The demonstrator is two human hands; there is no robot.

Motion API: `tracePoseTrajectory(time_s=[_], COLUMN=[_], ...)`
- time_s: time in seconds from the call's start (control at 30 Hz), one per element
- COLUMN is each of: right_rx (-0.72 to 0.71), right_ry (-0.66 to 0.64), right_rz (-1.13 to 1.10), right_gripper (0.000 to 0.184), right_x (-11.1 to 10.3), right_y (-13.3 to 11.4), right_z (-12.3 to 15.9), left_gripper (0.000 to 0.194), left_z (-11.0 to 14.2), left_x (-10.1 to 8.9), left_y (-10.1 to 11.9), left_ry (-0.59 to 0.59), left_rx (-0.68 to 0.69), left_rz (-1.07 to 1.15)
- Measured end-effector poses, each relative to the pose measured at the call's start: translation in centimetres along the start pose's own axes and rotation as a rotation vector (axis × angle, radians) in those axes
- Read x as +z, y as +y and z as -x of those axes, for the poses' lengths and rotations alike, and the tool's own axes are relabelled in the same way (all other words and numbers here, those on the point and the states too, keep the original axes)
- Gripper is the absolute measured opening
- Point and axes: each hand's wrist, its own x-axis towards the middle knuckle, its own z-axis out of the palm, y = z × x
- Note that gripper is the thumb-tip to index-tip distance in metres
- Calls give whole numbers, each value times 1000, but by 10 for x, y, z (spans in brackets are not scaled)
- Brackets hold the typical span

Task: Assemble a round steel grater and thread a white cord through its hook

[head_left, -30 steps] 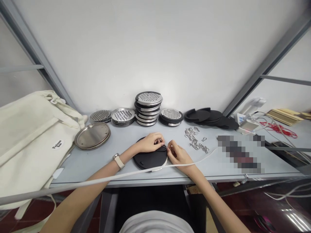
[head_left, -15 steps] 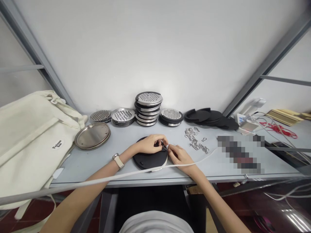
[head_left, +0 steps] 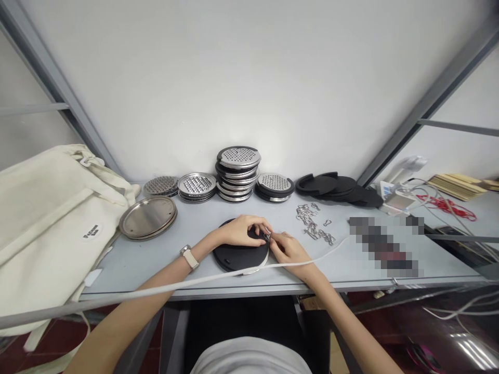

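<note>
meeting at the upper right edge of a black disc [head_left: 237, 255], the two hands attend to a small metal clip [head_left: 267, 237]. the right hand [head_left: 287, 249] holds the clip in a narrow pinch of thumb and forefinger; the left hand [head_left: 247, 231] arches over the disc, fingers curled and tips beside the clip, though whether they grip it cannot be told. the disc lies flat on the grey surface [head_left: 156, 265], a pale metal rim showing at its lower right. right of the hands: a loose heap of metal clips [head_left: 312, 226]. along the wall, left to right: two low piles of graters [head_left: 161, 185] [head_left: 197, 184], a tall stack of graters and black holders [head_left: 238, 174], a shorter stack [head_left: 275, 187], and overlapping black holders [head_left: 337, 187]. left: round metal plates [head_left: 148, 218] beside a cream bag [head_left: 50, 223]. a white cable [head_left: 218, 279] crosses the foreground; a watch [head_left: 189, 257] encircles the left wrist.
</note>
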Motion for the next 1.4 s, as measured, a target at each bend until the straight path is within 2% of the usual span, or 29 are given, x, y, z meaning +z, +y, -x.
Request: tracePoseTrajectory(time_s=[0.33,0.53,1.1,1.4], right_rx=[-7,10,-5,-19], right_ry=[9,-6,15,16], right_rz=[21,35,53,64], right_gripper=[19,19,22,22], right_x=[1,0,-1,1], right_y=[-1,0,-2,0], right_z=[0,1,0,0], left_gripper=[36,45,40,43], left_z=[-1,0,0,0], left_x=[0,1,0,1], left_y=[1,-2,1,-1], left_ry=[-6,9,11,33], left_rx=[-30,-31,-37,-20], left_rz=[58,63,67,73])
